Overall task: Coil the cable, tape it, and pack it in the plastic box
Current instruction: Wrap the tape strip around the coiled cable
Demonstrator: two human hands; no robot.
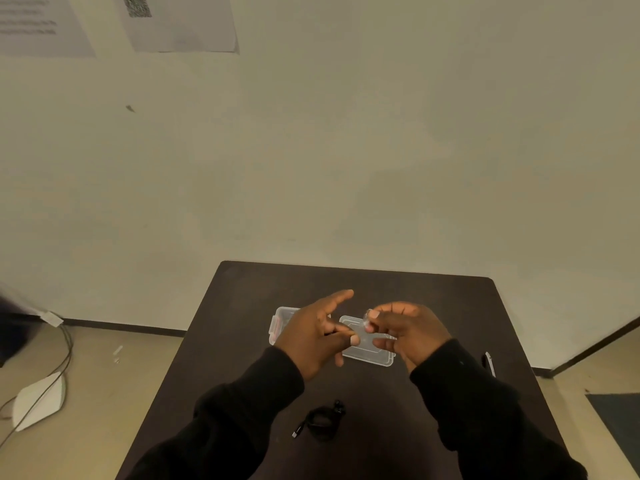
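Plastic box (281,315) half hidden behind left hand (313,336).

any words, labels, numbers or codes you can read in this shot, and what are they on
Nothing can be quoted.
Left wall sheet: several lines of print, too blurred to read.
Right wall sheet: a square code pattern at its top, too blurred to scan, no legible words.
Plastic box, its lid, cable, pen: no visible text.
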